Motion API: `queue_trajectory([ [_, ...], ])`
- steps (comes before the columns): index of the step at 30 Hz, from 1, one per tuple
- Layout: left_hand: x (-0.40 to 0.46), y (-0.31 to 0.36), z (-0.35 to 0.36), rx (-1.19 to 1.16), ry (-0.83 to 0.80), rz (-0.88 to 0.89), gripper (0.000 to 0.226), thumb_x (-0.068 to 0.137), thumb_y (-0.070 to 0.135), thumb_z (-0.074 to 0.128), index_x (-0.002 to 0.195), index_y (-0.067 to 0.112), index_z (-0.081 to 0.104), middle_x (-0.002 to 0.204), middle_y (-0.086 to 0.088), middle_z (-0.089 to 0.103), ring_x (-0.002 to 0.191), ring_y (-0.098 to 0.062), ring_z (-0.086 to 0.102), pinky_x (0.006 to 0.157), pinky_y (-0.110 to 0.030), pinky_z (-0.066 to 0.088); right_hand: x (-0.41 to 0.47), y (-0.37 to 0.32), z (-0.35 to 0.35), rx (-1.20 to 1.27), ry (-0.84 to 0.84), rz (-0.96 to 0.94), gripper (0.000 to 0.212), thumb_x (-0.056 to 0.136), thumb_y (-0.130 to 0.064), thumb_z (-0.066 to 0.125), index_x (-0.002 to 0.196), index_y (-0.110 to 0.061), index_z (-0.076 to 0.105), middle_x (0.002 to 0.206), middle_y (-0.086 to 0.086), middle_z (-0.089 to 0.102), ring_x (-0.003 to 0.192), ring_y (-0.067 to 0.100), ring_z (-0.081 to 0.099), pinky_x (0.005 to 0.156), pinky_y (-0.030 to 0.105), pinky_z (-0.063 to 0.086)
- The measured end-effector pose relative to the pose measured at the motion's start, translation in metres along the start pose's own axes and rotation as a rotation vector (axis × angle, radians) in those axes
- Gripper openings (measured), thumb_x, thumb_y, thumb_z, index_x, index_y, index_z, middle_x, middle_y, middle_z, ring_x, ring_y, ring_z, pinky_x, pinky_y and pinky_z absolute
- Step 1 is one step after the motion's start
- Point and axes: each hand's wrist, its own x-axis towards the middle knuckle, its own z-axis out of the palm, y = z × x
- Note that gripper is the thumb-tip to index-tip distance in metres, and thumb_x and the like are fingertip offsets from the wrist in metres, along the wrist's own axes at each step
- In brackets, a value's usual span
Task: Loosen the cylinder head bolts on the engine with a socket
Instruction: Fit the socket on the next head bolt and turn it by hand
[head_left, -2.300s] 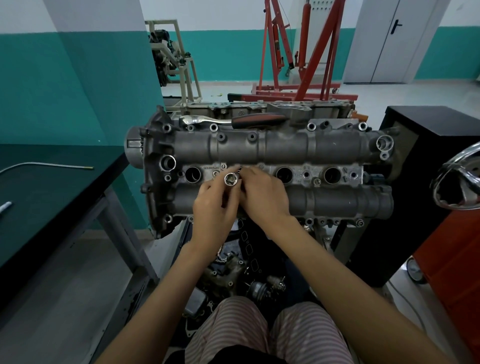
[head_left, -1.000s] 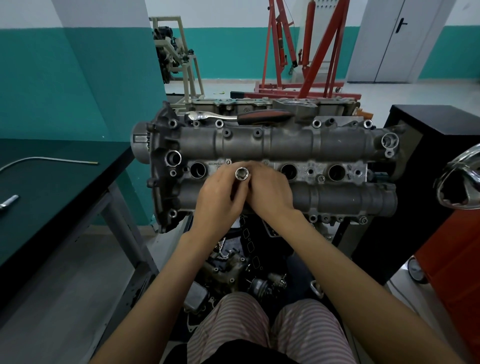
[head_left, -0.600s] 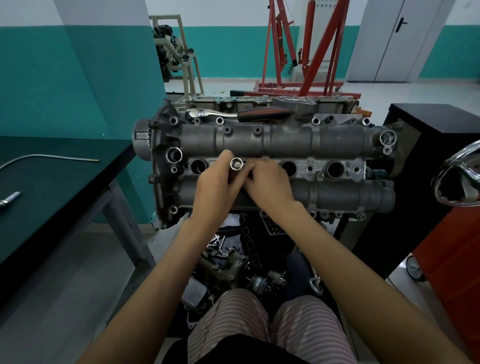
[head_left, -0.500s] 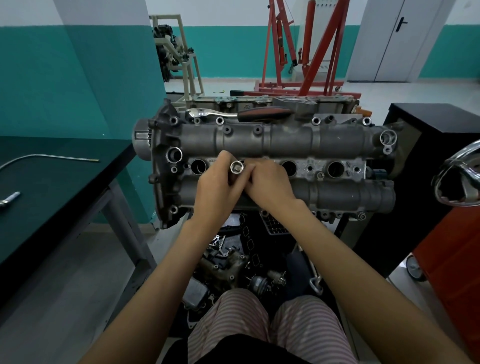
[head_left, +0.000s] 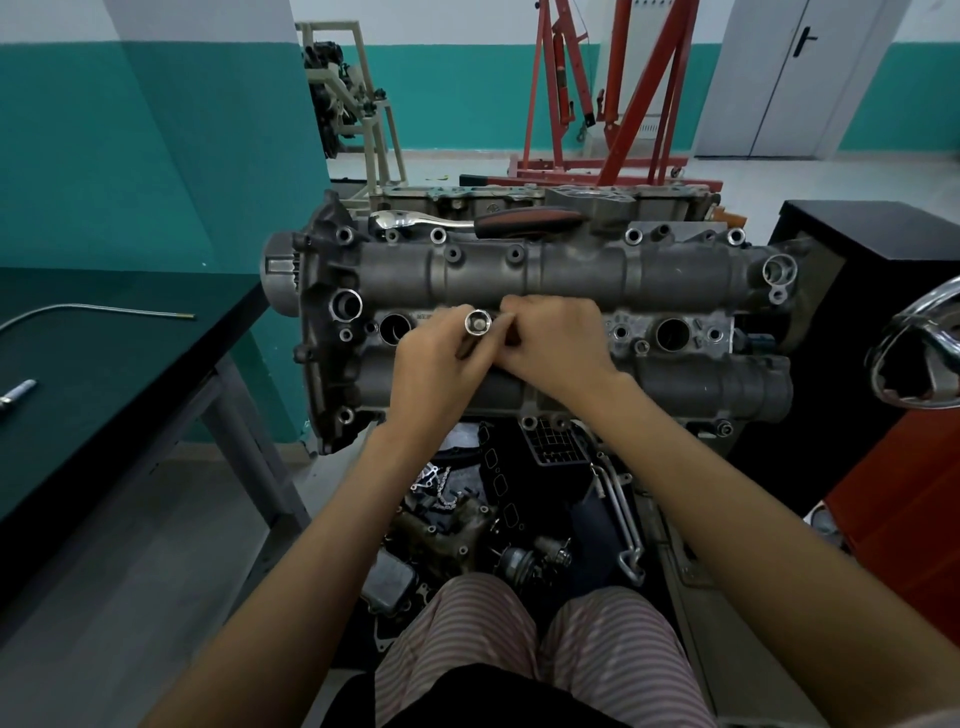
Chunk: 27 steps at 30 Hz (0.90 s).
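The grey cylinder head (head_left: 571, 270) lies across the middle of the view, with bolts (head_left: 438, 236) along its far edge and round plug wells (head_left: 671, 333) down its centre. A chrome socket (head_left: 477, 323) points its open end up at me. My left hand (head_left: 434, 371) grips it from the left, over the centre of the head. My right hand (head_left: 558, 345) meets it from the right, fingertips pinching at the socket's side. What the socket sits on is hidden by my fingers. A ratchet (head_left: 467, 221) with a red-black handle lies on the head's far side.
A dark green bench (head_left: 104, 374) stands at the left with a thin bent rod (head_left: 104, 310) and a small metal tool (head_left: 15, 392). Loose engine parts (head_left: 467, 530) lie on the floor below the head. A black cabinet (head_left: 857, 291) stands right, a red engine hoist (head_left: 613, 93) behind.
Both hands with the socket have stayed over the middle of the head, shifting slightly up and left against it. The socket's open end has turned a little in my fingers.
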Motion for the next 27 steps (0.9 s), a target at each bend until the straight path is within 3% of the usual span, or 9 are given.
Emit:
queue_trajectory([
  [3, 0.001, -0.001, 0.004, -0.019, 0.045, -0.008, 0.045, 0.086, 0.02, 0.064, 0.055, 0.012, 0.033, 0.05, 0.001, 0.031, 0.05, -0.014, 0.027, 0.048, -0.031, 0.027, 0.001, 0.005, 0.004, -0.029, -0.101, -0.035, 0.031, 0.077, -0.029, 0.063, 0.058, -0.005, 0.062, 0.051, 0.017, 0.06, 0.046, 0.034, 0.058, 0.049, 0.026, 0.028],
  [7, -0.007, -0.001, 0.004, -0.04, 0.026, -0.022, 0.037, 0.086, 0.027, 0.054, 0.062, 0.003, 0.04, 0.056, -0.008, 0.041, 0.052, -0.021, 0.038, 0.051, -0.032, 0.032, -0.001, 0.003, 0.013, -0.136, -0.224, -0.097, 0.026, 0.089, -0.029, 0.046, 0.084, -0.008, 0.06, 0.079, 0.014, 0.066, 0.074, 0.035, 0.062, 0.055, 0.031, 0.027],
  [9, -0.009, 0.001, 0.003, -0.056, 0.023, -0.043, 0.032, 0.085, 0.027, 0.05, 0.066, 0.004, 0.04, 0.058, -0.009, 0.042, 0.055, -0.019, 0.037, 0.051, -0.029, 0.031, -0.001, 0.005, 0.014, -0.104, -0.213, -0.1, 0.026, 0.089, -0.031, 0.044, 0.091, -0.008, 0.056, 0.084, 0.013, 0.066, 0.077, 0.034, 0.062, 0.055, 0.031, 0.027],
  [14, -0.007, 0.001, 0.005, -0.027, 0.029, -0.074, 0.032, 0.088, 0.026, 0.048, 0.065, 0.011, 0.034, 0.056, -0.006, 0.035, 0.054, -0.016, 0.028, 0.052, -0.021, 0.022, -0.002, 0.004, 0.013, 0.05, -0.214, -0.061, 0.027, 0.086, -0.036, 0.051, 0.088, -0.009, 0.051, 0.084, 0.012, 0.065, 0.077, 0.036, 0.061, 0.055, 0.03, 0.027],
  [18, -0.005, 0.0, 0.007, 0.001, 0.038, -0.054, 0.041, 0.087, 0.023, 0.06, 0.06, 0.013, 0.031, 0.051, -0.005, 0.034, 0.05, -0.017, 0.029, 0.048, -0.031, 0.026, -0.001, 0.004, 0.01, 0.031, -0.213, -0.032, 0.025, 0.082, -0.037, 0.054, 0.081, -0.015, 0.065, 0.074, 0.013, 0.068, 0.072, 0.037, 0.063, 0.055, 0.028, 0.028],
  [21, -0.006, 0.001, 0.007, -0.013, 0.046, -0.038, 0.04, 0.086, 0.025, 0.06, 0.06, 0.014, 0.031, 0.051, -0.003, 0.033, 0.049, -0.018, 0.03, 0.047, -0.032, 0.028, -0.001, 0.005, 0.012, 0.009, -0.228, -0.037, 0.02, 0.085, -0.03, 0.052, 0.081, -0.014, 0.065, 0.074, 0.012, 0.067, 0.07, 0.037, 0.062, 0.054, 0.029, 0.027],
  [24, -0.009, 0.003, 0.005, 0.001, 0.017, -0.021, 0.031, 0.086, 0.028, 0.052, 0.065, 0.013, 0.035, 0.056, 0.0, 0.037, 0.051, -0.017, 0.034, 0.05, -0.024, 0.028, 0.0, 0.007, 0.017, -0.055, -0.27, -0.052, 0.018, 0.087, -0.029, 0.048, 0.089, -0.012, 0.053, 0.084, 0.011, 0.066, 0.077, 0.034, 0.061, 0.055, 0.031, 0.027],
  [27, -0.009, 0.004, 0.005, -0.022, 0.01, -0.049, 0.023, 0.085, 0.024, 0.049, 0.068, 0.012, 0.039, 0.057, -0.002, 0.042, 0.052, -0.017, 0.039, 0.05, -0.023, 0.031, -0.001, 0.007, 0.016, 0.036, -0.263, -0.033, 0.019, 0.088, -0.028, 0.048, 0.085, -0.015, 0.035, 0.081, 0.011, 0.062, 0.071, 0.035, 0.058, 0.052, 0.032, 0.025],
])
